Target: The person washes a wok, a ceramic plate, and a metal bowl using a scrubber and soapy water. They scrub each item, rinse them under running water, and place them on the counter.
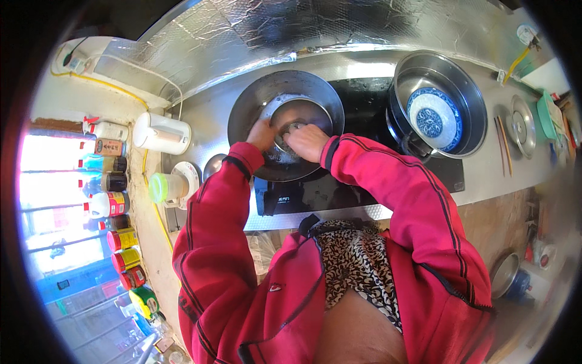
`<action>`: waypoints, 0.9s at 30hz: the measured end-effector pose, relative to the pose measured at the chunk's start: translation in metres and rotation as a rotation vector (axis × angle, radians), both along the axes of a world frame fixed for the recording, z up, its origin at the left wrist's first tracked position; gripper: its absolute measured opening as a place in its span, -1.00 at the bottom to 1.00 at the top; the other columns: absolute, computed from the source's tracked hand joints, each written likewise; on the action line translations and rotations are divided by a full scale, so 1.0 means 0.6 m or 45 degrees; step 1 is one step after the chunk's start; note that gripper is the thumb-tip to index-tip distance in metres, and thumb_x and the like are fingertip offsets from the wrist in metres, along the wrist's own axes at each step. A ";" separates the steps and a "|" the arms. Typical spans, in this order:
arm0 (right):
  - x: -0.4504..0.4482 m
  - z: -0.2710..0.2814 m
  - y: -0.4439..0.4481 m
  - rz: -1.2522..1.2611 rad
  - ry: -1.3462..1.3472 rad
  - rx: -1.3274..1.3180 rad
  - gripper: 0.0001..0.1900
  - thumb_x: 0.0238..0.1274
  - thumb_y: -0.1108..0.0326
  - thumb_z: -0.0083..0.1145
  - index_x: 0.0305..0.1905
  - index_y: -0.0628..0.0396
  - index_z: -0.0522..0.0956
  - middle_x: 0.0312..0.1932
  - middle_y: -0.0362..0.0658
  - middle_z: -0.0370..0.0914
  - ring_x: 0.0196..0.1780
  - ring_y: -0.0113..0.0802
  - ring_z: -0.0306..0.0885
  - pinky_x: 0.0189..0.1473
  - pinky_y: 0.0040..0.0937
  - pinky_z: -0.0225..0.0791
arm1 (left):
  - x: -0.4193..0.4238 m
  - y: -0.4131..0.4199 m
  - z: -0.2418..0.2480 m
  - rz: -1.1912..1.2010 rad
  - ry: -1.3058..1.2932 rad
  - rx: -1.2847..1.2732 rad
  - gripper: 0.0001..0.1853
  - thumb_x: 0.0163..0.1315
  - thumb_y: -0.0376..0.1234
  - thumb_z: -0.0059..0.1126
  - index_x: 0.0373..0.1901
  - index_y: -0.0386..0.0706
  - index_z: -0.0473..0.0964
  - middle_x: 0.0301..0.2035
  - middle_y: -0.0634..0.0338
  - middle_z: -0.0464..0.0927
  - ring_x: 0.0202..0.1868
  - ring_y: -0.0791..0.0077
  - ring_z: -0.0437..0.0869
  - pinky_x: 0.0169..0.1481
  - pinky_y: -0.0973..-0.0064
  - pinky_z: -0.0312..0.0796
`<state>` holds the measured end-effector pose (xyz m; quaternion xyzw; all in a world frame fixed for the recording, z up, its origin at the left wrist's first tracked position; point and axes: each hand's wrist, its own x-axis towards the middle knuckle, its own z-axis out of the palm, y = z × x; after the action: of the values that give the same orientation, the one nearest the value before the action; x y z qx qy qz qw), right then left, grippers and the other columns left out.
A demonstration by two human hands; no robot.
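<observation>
A dark metal wok (245,104) stands on the black glass cooktop (318,195), with whitish suds inside it. In the wok sits a smaller round metal bowl (307,113), tilted. My left hand (262,134) grips the bowl's left rim, its fingertips partly hidden. My right hand (307,141) presses a greyish scouring pad (292,127), apparently steel wool, against the inside of the bowl. To the right, a large steel pot (473,109) holds a blue-and-white patterned plate (434,119).
A white electric kettle (162,133), a green-lidded jar (168,187) and a small metal bowl (213,166) stand left. Bottles and jars (109,204) line the windowsill. Chopsticks (504,145) and a metal lid (523,126) lie right of the pot. Foil covers the back wall (291,32).
</observation>
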<state>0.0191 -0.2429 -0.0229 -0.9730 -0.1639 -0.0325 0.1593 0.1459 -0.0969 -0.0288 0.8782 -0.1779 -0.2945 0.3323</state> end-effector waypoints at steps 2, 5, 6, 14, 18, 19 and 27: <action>0.000 -0.005 0.002 0.005 -0.074 0.001 -0.83 0.16 0.37 -0.01 -0.28 0.12 0.60 -0.28 0.01 0.61 -0.18 -0.06 0.64 -0.19 -0.17 0.50 | -0.007 0.002 0.015 -0.034 0.036 0.154 -0.54 0.17 -0.39 0.00 0.15 -0.27 0.43 -0.28 -0.28 0.62 -0.29 -0.10 0.70 -0.16 0.18 0.55; 0.007 0.016 0.012 0.140 -0.076 -0.089 -0.84 0.17 0.36 -0.01 -0.30 0.11 0.60 -0.27 0.00 0.60 -0.16 -0.06 0.63 -0.17 -0.15 0.49 | 0.018 0.024 0.019 -0.252 -0.640 -0.115 -0.46 0.15 -0.40 0.07 0.23 -0.22 0.40 -0.12 -0.29 0.60 -0.10 -0.13 0.68 0.01 0.19 0.49; 0.006 0.025 0.009 0.115 -0.114 -0.155 -0.84 0.17 0.33 0.01 -0.29 0.09 0.60 -0.25 -0.04 0.57 -0.12 -0.12 0.60 -0.12 -0.18 0.46 | 0.004 0.008 0.036 -0.156 -0.396 -0.061 -0.39 0.12 -0.48 0.05 0.30 -0.20 0.32 -0.09 -0.33 0.57 -0.10 -0.16 0.67 0.01 0.18 0.49; 0.078 0.073 -0.045 0.320 -0.698 -0.353 -0.83 0.15 0.24 0.04 -0.22 -0.03 0.60 -0.18 -0.10 0.50 -0.03 -0.20 0.50 -0.04 -0.27 0.36 | -0.043 0.008 0.181 -0.147 -0.204 -0.058 -0.34 0.14 -0.57 -0.14 0.37 -0.22 0.14 -0.03 -0.40 0.50 -0.14 -0.25 0.65 -0.28 0.06 0.57; 0.086 0.067 -0.055 0.052 -0.595 -0.076 -0.69 0.15 0.34 0.04 0.01 0.03 0.56 -0.06 -0.06 0.49 0.05 -0.08 0.48 0.04 -0.20 0.38 | -0.056 0.023 0.161 -0.136 -0.787 -0.097 -0.31 0.10 -0.56 -0.10 0.36 -0.23 0.12 0.04 -0.38 0.42 -0.04 -0.34 0.55 0.07 0.05 0.44; 0.088 0.064 -0.051 -0.037 -0.573 0.054 -0.66 0.12 0.36 0.06 0.04 0.05 0.55 -0.04 -0.05 0.49 0.07 -0.05 0.48 0.05 -0.19 0.38 | -0.069 0.018 0.168 -0.119 -0.815 -0.093 -0.30 0.09 -0.56 -0.09 0.37 -0.23 0.12 0.06 -0.38 0.40 -0.03 -0.33 0.55 0.08 0.06 0.44; 0.109 -0.043 -0.032 -0.223 0.163 1.316 -0.56 -0.07 0.45 0.39 0.03 0.04 0.60 -0.05 0.01 0.60 0.04 0.01 0.56 0.07 -0.16 0.41 | -0.088 0.011 0.161 -0.190 -1.122 -0.155 -0.25 0.06 -0.60 -0.01 0.39 -0.15 0.14 0.25 -0.19 0.29 0.23 -0.15 0.40 0.12 0.16 0.48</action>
<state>0.0846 -0.2623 -0.0488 -0.7777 -0.0345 -0.0627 0.6245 0.0929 -0.0906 0.0676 0.8834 -0.3823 0.0953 0.2536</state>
